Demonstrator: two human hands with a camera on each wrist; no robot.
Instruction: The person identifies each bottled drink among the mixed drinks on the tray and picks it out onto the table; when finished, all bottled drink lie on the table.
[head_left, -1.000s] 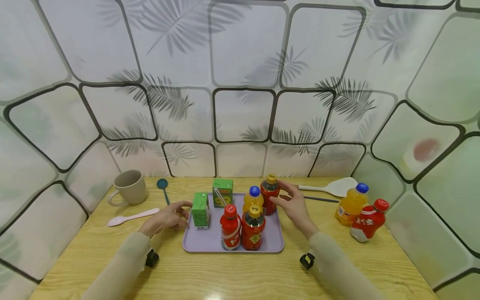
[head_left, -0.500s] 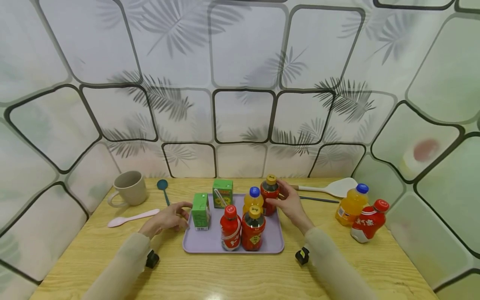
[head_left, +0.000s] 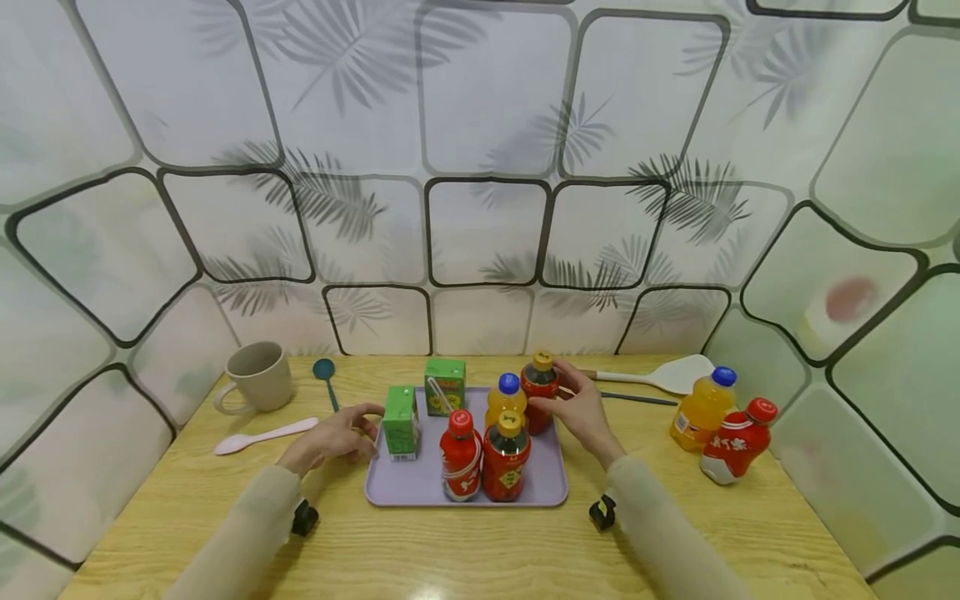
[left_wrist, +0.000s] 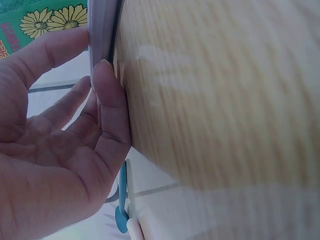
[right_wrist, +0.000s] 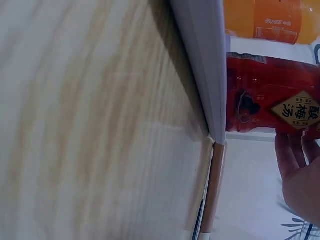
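Note:
In the head view, a lilac tray (head_left: 427, 492) bears several drinks. My right hand (head_left: 581, 410) holds a dark-topped, red-labelled drink bottle (head_left: 542, 379) at the tray's back right, thumb in front and fingers behind. Its label (right_wrist: 272, 97) faces the right wrist camera. My left hand (head_left: 335, 433) lies at the tray's left rim; in the left wrist view its thumb and fingertips (left_wrist: 106, 75) touch the tray edge. Also on the tray stand two green drink cartons (head_left: 401, 425), an orange juice bottle (head_left: 504, 402), a red bottle (head_left: 461, 458) and a matching dark-topped bottle (head_left: 505, 467).
A mug (head_left: 262, 379), a teal spoon (head_left: 325, 371) and a pink spoon (head_left: 266, 436) lie left of the tray. To the right are a white spatula (head_left: 682, 373), a dark thin handle (head_left: 637, 398), an orange juice bottle (head_left: 703, 410) and a tilted red bottle (head_left: 738, 442).
My right hand has shifted slightly left, its thumb reaching further across the bottle, which sits a touch lower. The left hand has stayed still.

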